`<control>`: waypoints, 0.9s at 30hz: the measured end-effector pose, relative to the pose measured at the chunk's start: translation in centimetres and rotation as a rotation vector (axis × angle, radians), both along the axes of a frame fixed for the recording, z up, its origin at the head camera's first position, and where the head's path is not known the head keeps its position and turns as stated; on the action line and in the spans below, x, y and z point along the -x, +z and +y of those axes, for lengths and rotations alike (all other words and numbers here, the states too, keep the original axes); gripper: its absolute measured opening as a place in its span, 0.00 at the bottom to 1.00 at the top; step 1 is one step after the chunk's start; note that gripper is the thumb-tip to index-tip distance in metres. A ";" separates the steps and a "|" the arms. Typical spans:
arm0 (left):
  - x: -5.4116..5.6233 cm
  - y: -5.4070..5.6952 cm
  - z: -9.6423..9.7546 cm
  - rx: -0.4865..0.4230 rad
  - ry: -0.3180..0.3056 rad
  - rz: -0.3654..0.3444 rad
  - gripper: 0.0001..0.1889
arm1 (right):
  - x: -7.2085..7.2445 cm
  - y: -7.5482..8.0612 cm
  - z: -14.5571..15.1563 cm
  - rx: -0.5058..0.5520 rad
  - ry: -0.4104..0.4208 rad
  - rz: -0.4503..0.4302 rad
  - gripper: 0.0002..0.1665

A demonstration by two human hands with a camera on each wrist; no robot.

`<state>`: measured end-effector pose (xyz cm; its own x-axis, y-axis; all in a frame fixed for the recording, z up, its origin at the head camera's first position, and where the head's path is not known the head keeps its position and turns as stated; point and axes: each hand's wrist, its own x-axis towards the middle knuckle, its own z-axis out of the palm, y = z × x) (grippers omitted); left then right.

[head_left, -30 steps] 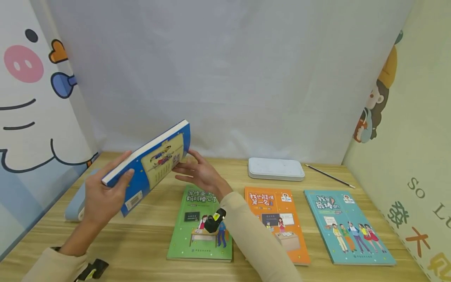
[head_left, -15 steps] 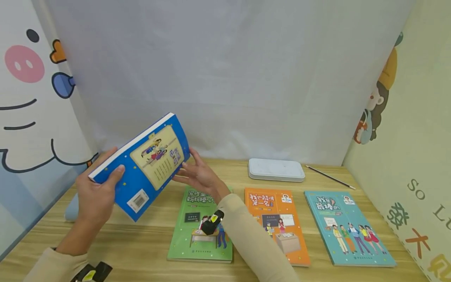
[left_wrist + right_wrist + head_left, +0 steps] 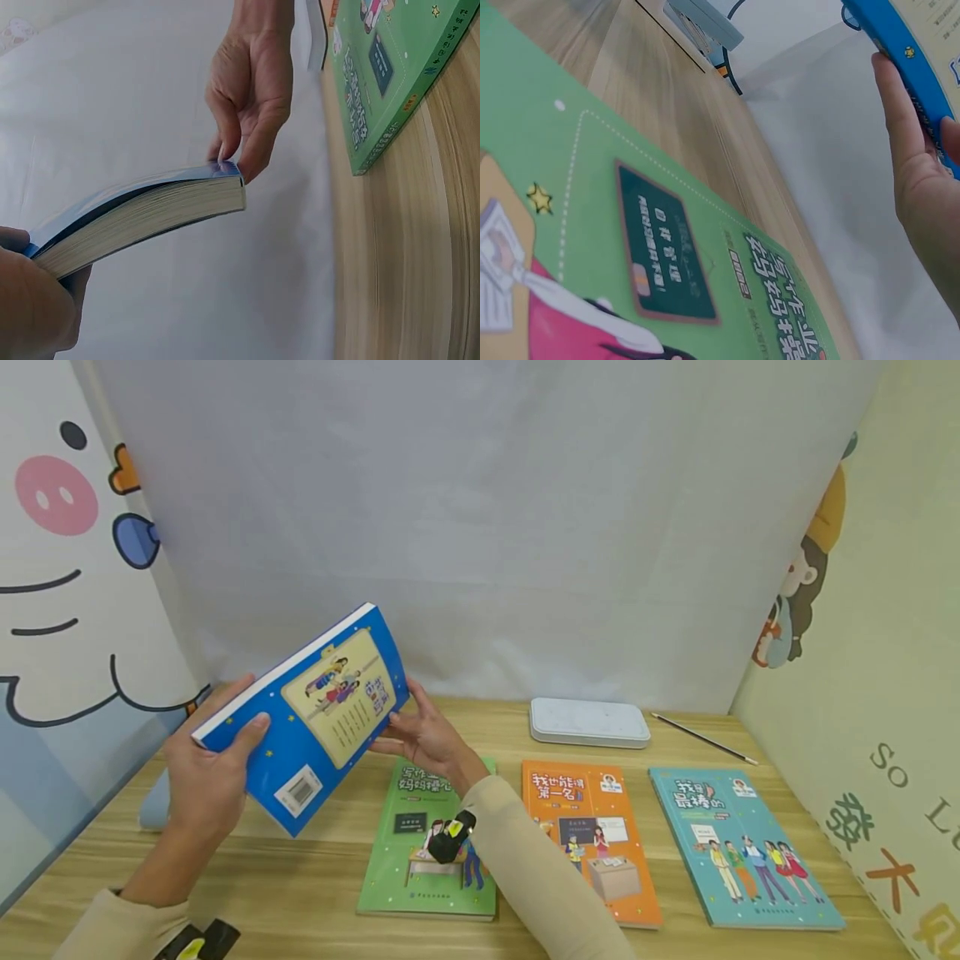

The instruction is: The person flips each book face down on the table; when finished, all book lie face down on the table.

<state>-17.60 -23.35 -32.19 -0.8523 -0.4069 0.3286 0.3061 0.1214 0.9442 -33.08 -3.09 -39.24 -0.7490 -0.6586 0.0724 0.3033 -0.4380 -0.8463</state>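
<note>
A thick blue paperback book (image 3: 266, 777) is raised over the left part of the table, tilted, its back cover and barcode facing the head camera. My left hand (image 3: 210, 768) grips its lower left end, thumb on the back cover and fingers behind. At the opposite side, my right hand (image 3: 431, 735) pinches the spine edge near the corner; the right wrist view shows its thumb (image 3: 951, 139) against the cover. Page edges of the slightly bowed book (image 3: 150, 214) face the left wrist camera. Beneath my right forearm lies a green book (image 3: 390, 868), partly covered.
An orange book (image 3: 630, 852) and a teal book (image 3: 750, 827) lie to the right on the wooden table (image 3: 300, 893). Behind them are a white flat case (image 3: 588, 722) and a pencil (image 3: 705, 739). A light-blue stapler-like object (image 3: 705, 22) sits at the left.
Over the second, the book has turned so its back cover faces the head camera more fully. My left hand has shifted slightly left. In the last half second there is hardly any movement.
</note>
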 end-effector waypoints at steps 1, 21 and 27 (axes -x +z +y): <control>0.0 0.0 0.0 0.019 0.001 -0.002 0.26 | 0.0 0.0 0.0 0.002 -0.006 -0.006 0.38; -0.2 0.7 0.1 0.545 -0.058 0.017 0.28 | -0.1 -0.7 0.5 -0.039 -0.088 -0.025 0.34; -0.2 1.4 -0.5 0.618 -0.115 0.021 0.29 | -0.2 -0.5 0.8 -0.052 -0.084 -0.026 0.33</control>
